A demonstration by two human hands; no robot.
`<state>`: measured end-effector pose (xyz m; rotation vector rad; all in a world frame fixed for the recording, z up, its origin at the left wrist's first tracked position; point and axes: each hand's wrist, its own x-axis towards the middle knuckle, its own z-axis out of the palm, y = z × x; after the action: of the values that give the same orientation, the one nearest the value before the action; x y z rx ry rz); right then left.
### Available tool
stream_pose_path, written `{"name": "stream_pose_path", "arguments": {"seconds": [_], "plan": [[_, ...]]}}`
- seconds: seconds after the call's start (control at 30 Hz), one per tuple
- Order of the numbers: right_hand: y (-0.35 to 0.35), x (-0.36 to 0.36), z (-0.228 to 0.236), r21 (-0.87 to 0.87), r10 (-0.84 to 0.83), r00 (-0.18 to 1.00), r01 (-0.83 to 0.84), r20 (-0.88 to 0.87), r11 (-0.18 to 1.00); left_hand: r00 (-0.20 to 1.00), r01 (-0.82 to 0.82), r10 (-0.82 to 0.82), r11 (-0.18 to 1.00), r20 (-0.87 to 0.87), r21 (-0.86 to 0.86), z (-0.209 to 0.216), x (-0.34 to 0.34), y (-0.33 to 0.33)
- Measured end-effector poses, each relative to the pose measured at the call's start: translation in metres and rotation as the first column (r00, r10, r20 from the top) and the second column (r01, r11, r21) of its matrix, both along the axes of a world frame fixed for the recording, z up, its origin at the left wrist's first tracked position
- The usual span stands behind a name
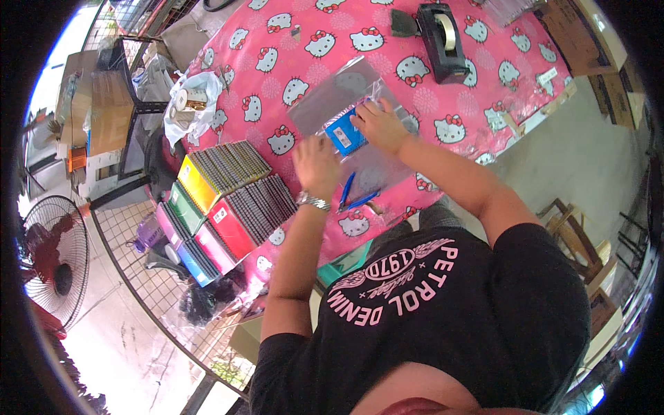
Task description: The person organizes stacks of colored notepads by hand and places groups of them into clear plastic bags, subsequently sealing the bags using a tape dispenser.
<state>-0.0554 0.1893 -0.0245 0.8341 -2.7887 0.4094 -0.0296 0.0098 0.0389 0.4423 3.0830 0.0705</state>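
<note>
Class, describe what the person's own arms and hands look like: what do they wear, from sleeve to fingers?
Both arms come out of short, plain black sleeves and are bare below them. The left hand has a silver-coloured metal band at its wrist; whether watch or bracelet, I cannot tell. The right hand has no band at its wrist. Neither hand wears a glove.

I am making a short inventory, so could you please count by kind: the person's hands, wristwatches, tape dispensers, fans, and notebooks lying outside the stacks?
Hands: 2 (left hand, right hand)
Wristwatch: 1
Tape dispenser: 1
Fan: 1
Blue notebook, outside the stacks: 1
Total: 6
</note>
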Motion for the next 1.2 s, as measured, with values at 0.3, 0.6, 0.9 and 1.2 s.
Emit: {"name": "stream_pose_path", "arguments": {"seconds": [0.3,0.6,0.9,1.2], "plan": [[0.053,-0.010,0.051,0.080,-0.333,0.941,0.328,0.057,0.941,0.998,-0.009,0.022,0.979,-0.062,0.202,-0.056,-0.015,0.035],[-0.010,0.066,0.010,0.058,-0.024,0.976,0.012,0.216,0.998,0.994,0.101,-0.104,0.987,0.017,0.126,-0.045,-0.032,0.034],[0.012,0.034,0.045,0.025,-0.010,0.945,0.001,0.328,1.000,0.986,0.082,-0.064,0.991,0.155,-0.108,-0.036,-0.022,0.047],[0.207,-0.059,0.010,-0.464,-0.314,0.506,0.862,0.803,0.202,0.998,-0.008,0.016,0.991,0.056,-0.135,-0.071,0.001,0.054]]}}
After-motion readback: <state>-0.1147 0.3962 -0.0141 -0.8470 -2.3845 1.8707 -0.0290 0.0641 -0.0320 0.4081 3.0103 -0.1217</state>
